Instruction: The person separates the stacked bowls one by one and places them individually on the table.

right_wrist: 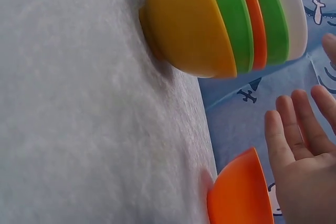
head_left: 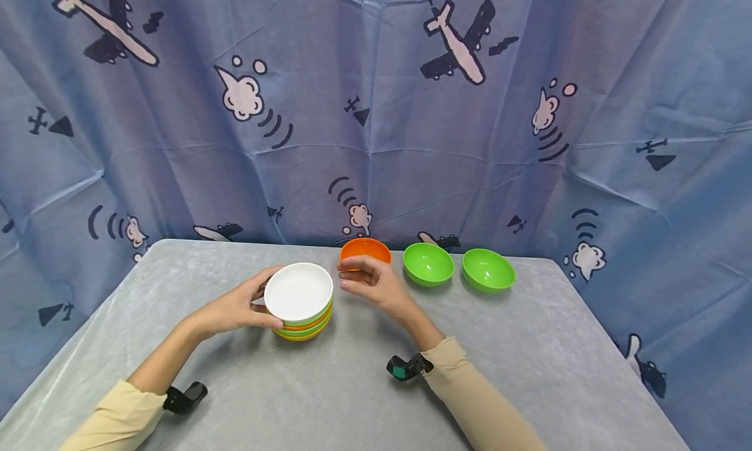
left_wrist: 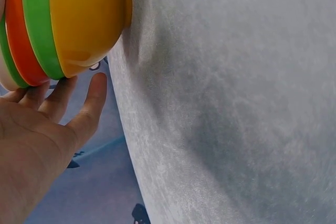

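A stack of nested bowls (head_left: 302,331) stands upright on the table, yellow at the bottom, then green, orange and green, with a white bowl (head_left: 298,292) on top. My left hand (head_left: 237,305) grips the stack from its left side, thumb at the front and fingers behind; in the left wrist view its fingertips (left_wrist: 64,85) are against the upper rims. To the right of the stack, my right hand (head_left: 378,284) is held in the air with fingers loosely extended and nothing in them. It overlaps an orange bowl (head_left: 365,247) standing behind it in the head view.
Two green bowls (head_left: 428,265) (head_left: 489,270) sit side by side to the right of the orange one, near the back edge. A grey cloth covers the table (head_left: 529,366). Behind it hangs a blue curtain (head_left: 317,124) printed with airplanes.
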The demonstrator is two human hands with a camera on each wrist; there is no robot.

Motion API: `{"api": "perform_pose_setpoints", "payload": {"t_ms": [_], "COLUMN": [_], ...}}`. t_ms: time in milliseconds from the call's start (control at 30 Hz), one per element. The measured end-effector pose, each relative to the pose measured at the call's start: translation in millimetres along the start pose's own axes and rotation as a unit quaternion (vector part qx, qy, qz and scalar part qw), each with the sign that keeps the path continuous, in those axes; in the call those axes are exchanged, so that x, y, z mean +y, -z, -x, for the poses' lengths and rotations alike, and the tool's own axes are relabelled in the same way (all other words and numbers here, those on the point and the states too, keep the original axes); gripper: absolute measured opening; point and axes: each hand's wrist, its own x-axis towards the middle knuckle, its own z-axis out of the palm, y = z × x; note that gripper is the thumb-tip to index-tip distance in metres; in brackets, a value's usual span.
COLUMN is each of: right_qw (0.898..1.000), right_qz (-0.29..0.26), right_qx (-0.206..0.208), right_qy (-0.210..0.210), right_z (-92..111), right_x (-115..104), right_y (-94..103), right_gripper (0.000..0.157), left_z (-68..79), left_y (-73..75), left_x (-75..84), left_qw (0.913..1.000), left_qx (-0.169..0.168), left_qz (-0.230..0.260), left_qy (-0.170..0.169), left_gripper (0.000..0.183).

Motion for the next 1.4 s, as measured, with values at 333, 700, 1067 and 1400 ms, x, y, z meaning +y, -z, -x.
{"api": "perform_pose_setpoints", "payload": {"t_ms": [333, 700, 1067, 1400], "right_qw": [0.998, 0.996, 0.993, 0.993], "right_qz": [0.011, 0.012, 0.059, 0.071], "right_qx": [-0.062, -0.089, -0.101, -0.091], "right_qy": [0.009, 0.015, 0.021, 0.016], "right_z": [-0.8, -5.0, -11.8, -12.0], "right_x": [2.4, 5.7, 8.8, 10.2], "right_y": [-6.3, -20.2, -34.7, -38.7], "right_gripper": [0.071, 0.089, 0.095, 0.097], "left_z": [-0.4, 0.6, -0.2, -0.4], "left_y": [0.2, -0.6, -1.3, -0.6], "left_x": [1.4, 2.1, 2.6, 1.2], "left_qw": [1.0000, 1.0000, 1.0000, 1.0000], "left_qx": [-0.005, -0.006, -0.005, -0.007], "left_qz": [-0.002, 0.003, 0.004, 0.005], "left_qy": [-0.002, 0.005, 0.002, 0.004], "left_gripper": [0.093, 0.092, 0.092, 0.094]}}
